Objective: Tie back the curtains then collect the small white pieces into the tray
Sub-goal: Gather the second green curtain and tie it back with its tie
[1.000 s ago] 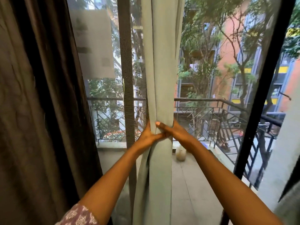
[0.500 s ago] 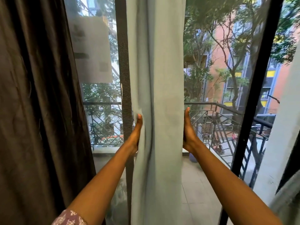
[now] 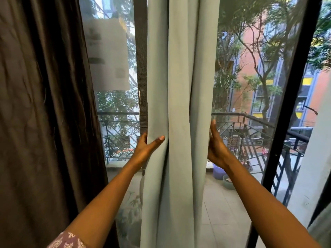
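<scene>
Far left: dark brown pleated fabric curtain (image 3: 44, 104) hanging full height, covering the left edge of the window. Next, glass pane with a pale rectangular paper sheet (image 3: 107, 56) stuck on it, then a dark vertical window frame post (image 3: 140, 59). Left hand (image 3: 146, 149) grips the left edge of the pale grey-green fabric curtain (image 3: 180, 86): thumb lies across the front of a fold, other fingers wrapped behind the cloth, hidden. Curtain hangs in centre of view in loose vertical folds, not tied. Right hand (image 3: 215, 147) held flat against the curtain's right edge, fingers straight and pressed together pointing up, palm toward the cloth. Right of that: black metal balcony railing (image 3: 250, 126), purple plastic bucket (image 3: 218, 171) on the tiled balcony floor, black slanted door frame (image 3: 286, 104).
</scene>
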